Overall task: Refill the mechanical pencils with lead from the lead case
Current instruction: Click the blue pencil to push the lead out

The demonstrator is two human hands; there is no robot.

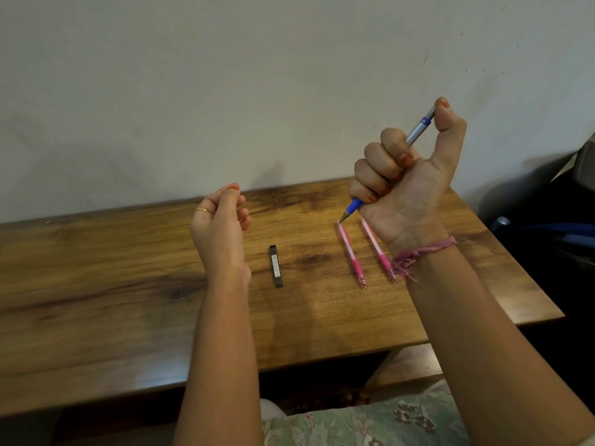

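My right hand (409, 178) is raised above the table and grips a blue and silver mechanical pencil (418, 128) in its fist, tip pointing down-left, thumb resting on the top end. Two pink mechanical pencils (349, 249) (376, 246) lie side by side on the wooden table (128, 284) under that hand, tips toward me. A black lead case (276, 266) lies flat in the table's middle. My left hand (220, 217) hovers left of the case with fingers loosely curled and nothing visible in them.
A pale wall stands right behind the table. A dark chair or bag with blue parts (547, 226) sits off the table's right edge. My lap in patterned cloth (370, 420) is below the front edge.
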